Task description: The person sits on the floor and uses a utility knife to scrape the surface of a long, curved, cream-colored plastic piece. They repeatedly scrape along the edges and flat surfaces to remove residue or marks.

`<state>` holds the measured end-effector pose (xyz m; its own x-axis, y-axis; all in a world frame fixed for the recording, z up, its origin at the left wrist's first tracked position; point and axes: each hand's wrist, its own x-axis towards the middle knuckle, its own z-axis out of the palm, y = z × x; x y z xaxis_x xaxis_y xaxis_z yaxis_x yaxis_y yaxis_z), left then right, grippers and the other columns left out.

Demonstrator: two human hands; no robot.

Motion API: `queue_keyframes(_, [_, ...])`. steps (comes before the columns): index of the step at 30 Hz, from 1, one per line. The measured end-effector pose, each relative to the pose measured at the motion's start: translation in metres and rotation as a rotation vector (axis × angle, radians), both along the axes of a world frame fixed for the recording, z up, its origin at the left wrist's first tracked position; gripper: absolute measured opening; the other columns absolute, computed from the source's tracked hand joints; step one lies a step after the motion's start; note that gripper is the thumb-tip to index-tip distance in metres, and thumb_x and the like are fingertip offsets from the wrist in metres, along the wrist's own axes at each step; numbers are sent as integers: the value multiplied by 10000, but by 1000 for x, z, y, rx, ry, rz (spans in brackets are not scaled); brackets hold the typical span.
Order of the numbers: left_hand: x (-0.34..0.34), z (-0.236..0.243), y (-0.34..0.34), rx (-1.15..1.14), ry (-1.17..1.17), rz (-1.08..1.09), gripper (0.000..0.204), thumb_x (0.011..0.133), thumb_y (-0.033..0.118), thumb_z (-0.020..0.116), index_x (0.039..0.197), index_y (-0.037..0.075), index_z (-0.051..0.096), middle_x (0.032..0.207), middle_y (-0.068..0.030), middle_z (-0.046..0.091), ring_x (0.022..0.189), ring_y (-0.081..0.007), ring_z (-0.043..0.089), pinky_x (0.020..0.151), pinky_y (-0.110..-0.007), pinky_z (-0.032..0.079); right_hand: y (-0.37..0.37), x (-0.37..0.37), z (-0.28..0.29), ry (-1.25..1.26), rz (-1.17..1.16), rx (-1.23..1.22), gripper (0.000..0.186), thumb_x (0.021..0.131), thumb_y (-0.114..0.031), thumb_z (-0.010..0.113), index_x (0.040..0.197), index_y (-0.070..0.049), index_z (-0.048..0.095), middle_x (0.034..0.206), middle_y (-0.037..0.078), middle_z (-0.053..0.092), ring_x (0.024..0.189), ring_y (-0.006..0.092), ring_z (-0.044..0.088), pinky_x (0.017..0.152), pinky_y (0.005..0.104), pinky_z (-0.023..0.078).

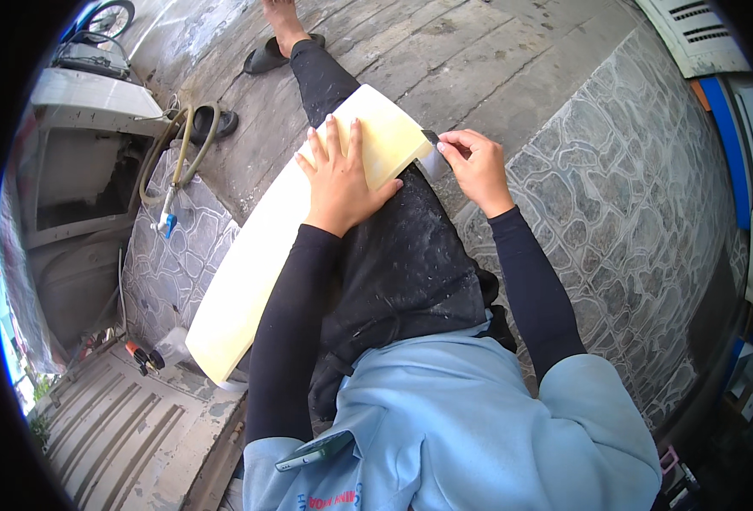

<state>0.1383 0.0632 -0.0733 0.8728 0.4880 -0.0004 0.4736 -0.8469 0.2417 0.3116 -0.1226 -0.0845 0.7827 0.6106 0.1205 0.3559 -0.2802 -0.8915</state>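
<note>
Across my black-trousered lap lies a long, curved pale-yellow panel (266,247), running from the lower left up to its broader far end. My left hand (342,180) rests flat on that broad end, fingers spread, gripping nothing. At the panel's right edge, my right hand (476,166) is closed in a pinch on a small dark strip (430,136). The strip touches the corner of the panel; whether it is stuck to it or loose I cannot tell. Below the strip, a whitish flap or lip (433,162) shows at the same edge.
At left stand a worn light-coloured vehicle door (95,162) and a hose with a blue valve (169,223). An orange-and-black tool (144,356) sits by a ribbed metal panel (121,434). Dark sandals (267,58) lie ahead; stone-patterned paving (615,196) spreads right.
</note>
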Motion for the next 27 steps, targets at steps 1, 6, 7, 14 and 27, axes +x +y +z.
queue_keyframes(1, [-3, -4, -1, 25, -46, -10, 1191, 806, 724, 808, 1728, 146, 326, 1769, -290, 244, 1600, -619, 205, 1192, -832, 199, 0, -2, -2, -21, 13, 8, 115, 953, -66, 794, 1044, 2, 816, 930, 112, 795, 773, 197, 758, 712, 319, 586])
queue_keyframes(6, [-7, -15, -2, 70, -150, -15, 1124, 815, 721, 793, 1707, 171, 387, 1754, -266, 298, 1603, -594, 227, 1199, -827, 196, -1, -5, -5, -136, 53, 26, 88, 943, -26, 798, 1020, 16, 805, 896, 101, 772, 747, 190, 743, 676, 305, 572])
queue_keyframes(7, [-6, -13, -4, 69, -147, -8, 1115, 815, 720, 793, 1704, 175, 397, 1750, -262, 309, 1604, -589, 229, 1199, -827, 198, -3, -6, -6, -148, 36, 36, 85, 942, -22, 799, 1016, 18, 803, 892, 100, 768, 743, 189, 740, 672, 304, 570])
queue_keyframes(14, [22, 3, -20, 5, -36, 136, 1152, 729, 545, 845, 1698, 122, 387, 1723, -337, 301, 1582, -643, 232, 1149, -868, 248, -3, -4, -15, -139, 40, 60, 76, 952, -24, 793, 1009, 26, 794, 910, 98, 771, 753, 179, 736, 687, 307, 575])
queue_keyframes(27, [34, 2, -15, -64, -74, 184, 1158, 688, 417, 875, 1685, 82, 391, 1724, -320, 321, 1594, -621, 223, 1177, -870, 199, 6, -13, 6, -328, 107, -3, 89, 968, 8, 733, 1057, 10, 726, 930, 113, 726, 723, 220, 712, 663, 336, 563])
